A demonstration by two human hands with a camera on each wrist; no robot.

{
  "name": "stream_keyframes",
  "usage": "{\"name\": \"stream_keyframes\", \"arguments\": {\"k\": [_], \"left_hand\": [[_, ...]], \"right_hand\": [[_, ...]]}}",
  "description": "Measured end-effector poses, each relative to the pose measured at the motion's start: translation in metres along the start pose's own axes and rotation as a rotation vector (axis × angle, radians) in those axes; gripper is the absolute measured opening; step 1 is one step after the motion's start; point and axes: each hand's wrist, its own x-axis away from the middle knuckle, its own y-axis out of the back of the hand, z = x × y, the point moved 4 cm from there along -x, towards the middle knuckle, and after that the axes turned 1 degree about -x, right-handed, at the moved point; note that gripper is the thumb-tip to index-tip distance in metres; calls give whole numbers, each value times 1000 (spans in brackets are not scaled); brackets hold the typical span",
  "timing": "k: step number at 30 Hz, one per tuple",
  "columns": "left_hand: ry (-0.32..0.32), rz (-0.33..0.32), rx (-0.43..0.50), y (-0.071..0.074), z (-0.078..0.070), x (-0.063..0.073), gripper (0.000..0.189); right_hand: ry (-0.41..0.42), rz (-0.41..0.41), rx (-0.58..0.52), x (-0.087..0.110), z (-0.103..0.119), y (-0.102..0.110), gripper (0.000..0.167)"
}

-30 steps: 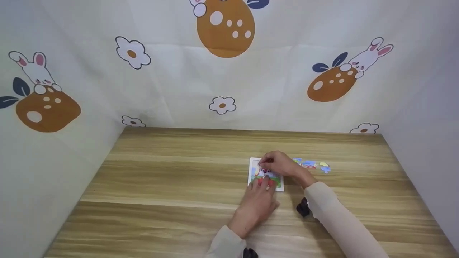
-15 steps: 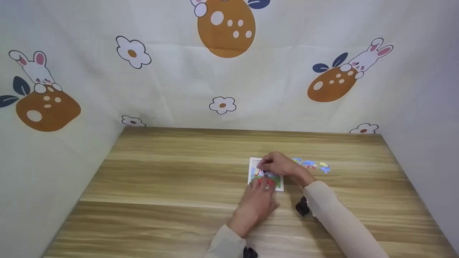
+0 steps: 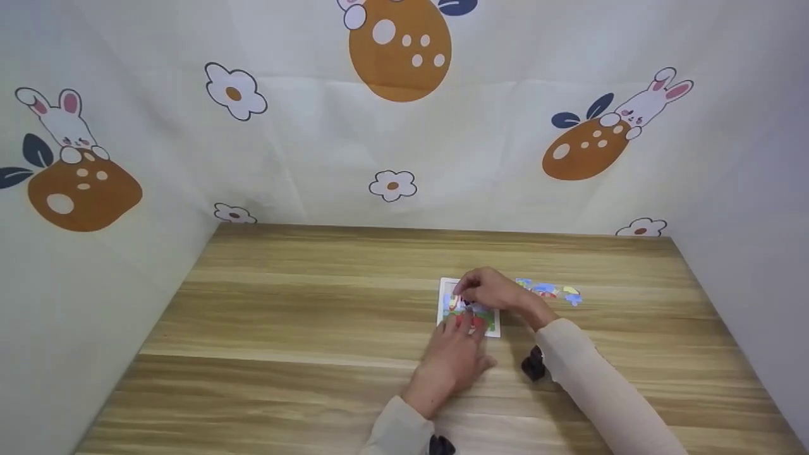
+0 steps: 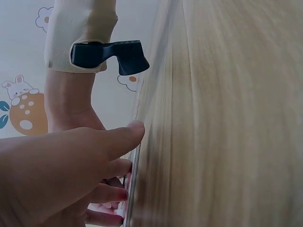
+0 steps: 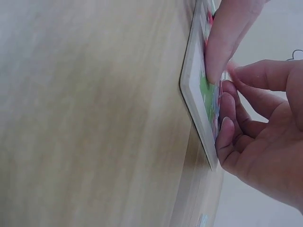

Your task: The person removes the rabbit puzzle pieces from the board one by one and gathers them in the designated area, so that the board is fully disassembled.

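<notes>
- Head view: a puzzle board [image 3: 450, 302] lies right of frame centre on the tabletop [image 3: 303, 328], mostly filled.
- Left hand [image 3: 456, 357], fingers straight, presses its lower edge.
- Right hand [image 3: 490, 289] curls over its top, pressing a piece; which one is hidden.
- Loose pieces [image 3: 548, 291] wait just right, unplaced.
</notes>
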Motion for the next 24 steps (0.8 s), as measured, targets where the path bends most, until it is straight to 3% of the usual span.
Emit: {"name": "stream_keyframes", "arguments": {"k": [7,13,19,24], "left_hand": [[-6,14,-4,0,-1,0,66],[2,28,-2,1,-2,0,66],[16,33,3,2,-2,0,67],[17,35,-8,1,-1,1,68]], "right_hand": [[30,6,-33,3,0,1,14],[62,-46,-54,7,0,3,11],[28,-156,-66,16,1,21,11],[19,-162,-46,28,-5,39,12]]}}
